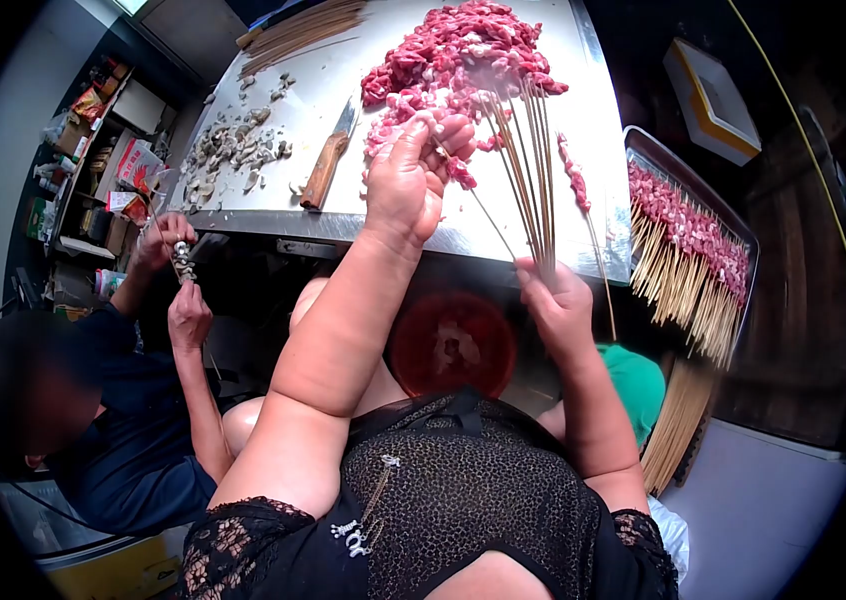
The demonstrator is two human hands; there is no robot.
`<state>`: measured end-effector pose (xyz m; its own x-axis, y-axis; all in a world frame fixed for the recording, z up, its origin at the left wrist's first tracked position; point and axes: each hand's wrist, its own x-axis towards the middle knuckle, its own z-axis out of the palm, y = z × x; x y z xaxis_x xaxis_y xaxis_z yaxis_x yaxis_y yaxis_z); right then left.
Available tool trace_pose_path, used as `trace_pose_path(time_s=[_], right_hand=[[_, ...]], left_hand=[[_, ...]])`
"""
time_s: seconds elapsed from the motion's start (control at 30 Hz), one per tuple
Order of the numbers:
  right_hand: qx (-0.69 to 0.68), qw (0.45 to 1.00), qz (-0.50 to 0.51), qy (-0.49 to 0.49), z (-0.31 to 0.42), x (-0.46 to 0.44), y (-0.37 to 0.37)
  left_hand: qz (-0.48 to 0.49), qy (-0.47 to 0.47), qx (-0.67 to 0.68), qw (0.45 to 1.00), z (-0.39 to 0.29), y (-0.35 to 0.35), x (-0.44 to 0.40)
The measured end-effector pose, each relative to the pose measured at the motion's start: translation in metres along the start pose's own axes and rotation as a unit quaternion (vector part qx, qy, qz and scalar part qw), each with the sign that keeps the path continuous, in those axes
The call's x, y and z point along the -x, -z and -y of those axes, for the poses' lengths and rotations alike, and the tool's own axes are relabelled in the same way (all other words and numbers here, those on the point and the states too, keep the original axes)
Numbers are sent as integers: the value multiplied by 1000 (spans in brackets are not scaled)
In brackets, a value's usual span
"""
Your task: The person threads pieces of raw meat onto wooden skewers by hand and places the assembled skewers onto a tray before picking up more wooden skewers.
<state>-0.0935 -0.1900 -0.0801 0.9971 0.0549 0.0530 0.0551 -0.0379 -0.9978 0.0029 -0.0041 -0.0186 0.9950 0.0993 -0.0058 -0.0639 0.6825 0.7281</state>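
Note:
My left hand (408, 185) is over the table's near edge, palm partly up, its fingers curled around a piece of raw meat (460, 172) at the tip of a skewer (490, 222). That skewer runs down to my right hand (557, 305), which is closed around a fanned bundle of bare skewers (538, 180) pointing away from me. Behind both hands lies a heap of cut pink meat (463, 50) on the white table (338, 80). To the right of the bundle, a threaded meat skewer (575, 175) rests with its stick over the table edge.
A wooden-handled knife (324, 170) lies left of the meat, near scattered grey pieces (218, 150). A metal tray (751, 240) of meat skewers stands right. At left, a co-worker's hands (188, 315) hold a skewer of grey pieces. A red basin (453, 350) sits below.

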Motion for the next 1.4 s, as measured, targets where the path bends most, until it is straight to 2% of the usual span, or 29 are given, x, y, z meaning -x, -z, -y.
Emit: trace_pose_path(time_s=[0.3,0.6,0.7,0.77,0.8,0.87,1.0,1.1,1.17,1.2,1.3,1.33,1.4], right_hand=[[-5,1000,-6,11,-4,0,-4],[-10,1000,4,-1,0,0,-5],[-48,998,21,-45,5,0,-5],[-187,973,54,-123,6,0,-5],[-187,973,54,-124,9,0,-5],[-287,937,72,-187,17,-1,-4],[-291,933,52,-207,20,-4,-2],[-278,943,48,-175,16,-6,-1],[-248,952,58,-168,13,-6,0],[-248,952,58,-167,10,-5,-1],[-214,963,62,-150,6,-2,-5],[-195,968,65,-142,5,-1,-6],[-176,973,67,-135,5,1,-8]], left_hand=[[-17,-21,26,999,7,-1,0],[21,-8,16,1000,9,-1,2],[17,27,39,999,8,-4,4],[56,23,66,996,9,-1,2],[56,24,66,996,11,0,3],[69,63,59,994,15,0,5],[58,78,61,993,18,-6,9],[62,93,53,992,11,-4,4],[102,131,120,979,6,1,0],[66,102,65,991,4,-4,3],[57,66,8,996,8,3,0],[-2,79,16,997,10,-8,5],[8,86,16,996,10,-9,8]])
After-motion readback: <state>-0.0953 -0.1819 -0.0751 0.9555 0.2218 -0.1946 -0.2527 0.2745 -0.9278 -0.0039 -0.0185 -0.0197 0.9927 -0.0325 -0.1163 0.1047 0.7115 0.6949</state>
